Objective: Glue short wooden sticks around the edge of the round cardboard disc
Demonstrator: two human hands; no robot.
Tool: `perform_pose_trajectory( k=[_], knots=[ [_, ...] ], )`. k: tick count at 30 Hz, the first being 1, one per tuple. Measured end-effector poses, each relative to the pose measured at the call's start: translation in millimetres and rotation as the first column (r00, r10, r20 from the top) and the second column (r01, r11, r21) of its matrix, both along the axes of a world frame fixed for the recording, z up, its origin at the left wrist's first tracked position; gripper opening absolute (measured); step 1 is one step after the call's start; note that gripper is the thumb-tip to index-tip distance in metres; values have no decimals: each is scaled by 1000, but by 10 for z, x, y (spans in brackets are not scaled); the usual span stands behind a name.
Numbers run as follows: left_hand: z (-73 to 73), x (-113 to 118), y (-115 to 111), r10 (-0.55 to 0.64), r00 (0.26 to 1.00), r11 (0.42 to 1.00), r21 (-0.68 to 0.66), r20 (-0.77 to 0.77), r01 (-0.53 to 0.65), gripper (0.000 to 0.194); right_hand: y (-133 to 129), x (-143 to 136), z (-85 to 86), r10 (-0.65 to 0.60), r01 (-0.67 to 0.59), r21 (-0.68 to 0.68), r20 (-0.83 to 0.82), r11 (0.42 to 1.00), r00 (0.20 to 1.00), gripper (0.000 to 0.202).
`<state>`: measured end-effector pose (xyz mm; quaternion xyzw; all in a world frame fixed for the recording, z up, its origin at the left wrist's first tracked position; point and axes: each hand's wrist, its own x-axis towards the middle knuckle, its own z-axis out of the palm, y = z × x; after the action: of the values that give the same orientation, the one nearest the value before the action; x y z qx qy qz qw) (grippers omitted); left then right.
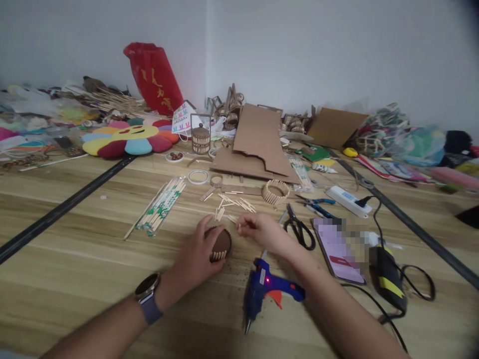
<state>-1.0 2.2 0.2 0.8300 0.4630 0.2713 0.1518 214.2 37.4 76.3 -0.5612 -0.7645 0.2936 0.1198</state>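
Observation:
My left hand, with a watch at its wrist, is wrapped round a small round brown cardboard piece that has short pale sticks along its near edge. To its right, my right hand is pinched closed over the table, and what its fingertips hold is too small to name. Short cut sticks lie scattered just beyond both hands. A blue glue gun with a red light rests below my right hand, its nozzle toward me.
Black scissors, pliers, a phone and a white power strip lie on the right with cables. Packed sticks are at left. A stick ring and cardboard sheets stand farther back.

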Motion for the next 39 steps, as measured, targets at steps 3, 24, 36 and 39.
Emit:
perform_pose_trajectory(
  k=[3,24,36,39],
  knots=[
    [-7,-2,3,-5,1000,1000,-17,1,5,76,-180,-10,-31,18,-26,-49,-147,998,989,8],
    [-39,-8,15,-18,999,1000,-9,40,19,78,-277,-181,-235,163,-161,25,-73,987,984,12],
    [-30,-11,25,-26,998,1000,4,54,26,72,-307,-204,-241,317,-382,185,301,906,899,13],
    [-50,-13,27,-29,997,1000,7,68,29,73,-311,-190,-221,343,-408,183,303,895,889,12]
  ],
)
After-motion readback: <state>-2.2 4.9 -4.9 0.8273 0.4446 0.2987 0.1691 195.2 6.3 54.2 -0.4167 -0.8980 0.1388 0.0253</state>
